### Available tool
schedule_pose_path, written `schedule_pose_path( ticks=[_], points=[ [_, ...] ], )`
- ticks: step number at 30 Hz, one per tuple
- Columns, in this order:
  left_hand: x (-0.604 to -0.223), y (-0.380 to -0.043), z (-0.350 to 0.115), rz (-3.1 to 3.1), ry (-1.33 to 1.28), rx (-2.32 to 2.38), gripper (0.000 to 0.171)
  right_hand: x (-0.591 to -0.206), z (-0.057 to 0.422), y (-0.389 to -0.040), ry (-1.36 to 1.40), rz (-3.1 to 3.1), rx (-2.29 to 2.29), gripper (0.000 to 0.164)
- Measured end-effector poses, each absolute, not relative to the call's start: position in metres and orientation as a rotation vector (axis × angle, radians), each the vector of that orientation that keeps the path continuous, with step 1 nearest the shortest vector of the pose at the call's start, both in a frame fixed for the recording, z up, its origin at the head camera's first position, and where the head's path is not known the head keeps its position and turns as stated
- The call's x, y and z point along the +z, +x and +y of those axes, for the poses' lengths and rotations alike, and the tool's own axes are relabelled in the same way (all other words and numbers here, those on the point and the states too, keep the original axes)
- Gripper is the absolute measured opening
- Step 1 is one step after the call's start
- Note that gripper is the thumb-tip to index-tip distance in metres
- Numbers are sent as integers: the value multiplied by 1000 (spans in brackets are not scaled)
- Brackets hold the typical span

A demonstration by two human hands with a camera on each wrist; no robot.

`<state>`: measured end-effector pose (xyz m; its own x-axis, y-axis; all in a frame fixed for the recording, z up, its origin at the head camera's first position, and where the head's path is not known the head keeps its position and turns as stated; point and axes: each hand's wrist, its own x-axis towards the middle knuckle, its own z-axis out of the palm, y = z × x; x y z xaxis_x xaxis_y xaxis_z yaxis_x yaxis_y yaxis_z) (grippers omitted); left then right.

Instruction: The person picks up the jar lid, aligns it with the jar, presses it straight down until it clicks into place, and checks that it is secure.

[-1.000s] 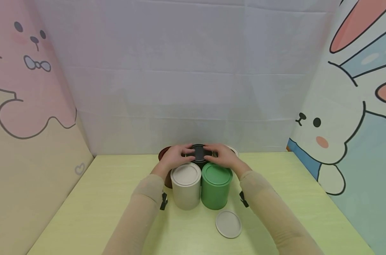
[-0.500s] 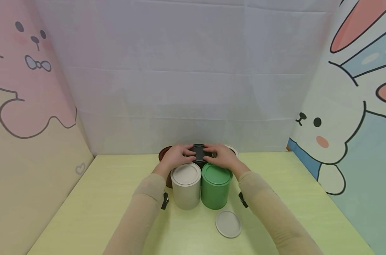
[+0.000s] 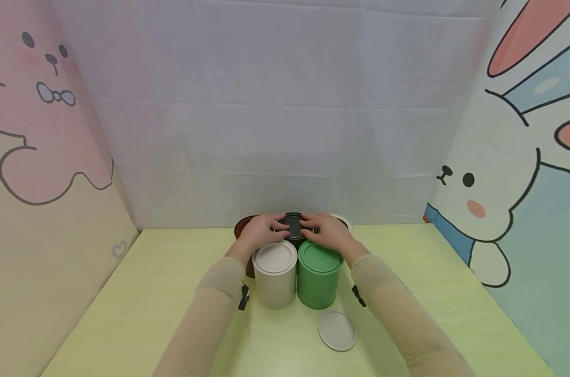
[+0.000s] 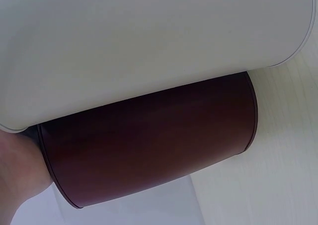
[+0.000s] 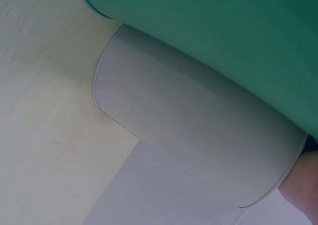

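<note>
In the head view, my left hand [image 3: 258,231] and right hand [image 3: 331,231] reach over the canisters from either side. Fingertips and thumbs of both hands rest on the lid of a black canister [image 3: 294,226], near its edges. The palms lie above a dark red canister [image 3: 244,225] on the left and an off-white canister [image 3: 345,222] on the right, partly hiding both. In front of them, side by side, stand a cream canister [image 3: 275,280] and a green canister [image 3: 319,283], both lidded. The wrist views show the dark red canister [image 4: 154,140] and the off-white canister [image 5: 194,115] upright on the table.
A loose pale grey lid [image 3: 337,330] lies flat on the yellow-green table [image 3: 181,283], in front of the green canister. A white cloth wall [image 3: 275,131] rises close behind the canisters. Cartoon-printed panels [image 3: 492,183] flank the table on both sides.
Hardly anything differs: both hands stay on the black canister's lid, with only a very slight shift of the wrists inward. The canisters and the loose lid have not moved.
</note>
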<state>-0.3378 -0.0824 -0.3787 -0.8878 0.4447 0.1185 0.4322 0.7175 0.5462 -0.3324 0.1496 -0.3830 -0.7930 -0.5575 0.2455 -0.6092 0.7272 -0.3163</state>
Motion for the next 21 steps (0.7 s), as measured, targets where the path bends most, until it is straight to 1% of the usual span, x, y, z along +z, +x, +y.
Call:
schedule_pose_path(
  ticks=[21],
  points=[
    [-379, -337, -81, 2881, 736, 930, 31, -382, 150, -332, 973, -2782, 523, 40]
  ],
)
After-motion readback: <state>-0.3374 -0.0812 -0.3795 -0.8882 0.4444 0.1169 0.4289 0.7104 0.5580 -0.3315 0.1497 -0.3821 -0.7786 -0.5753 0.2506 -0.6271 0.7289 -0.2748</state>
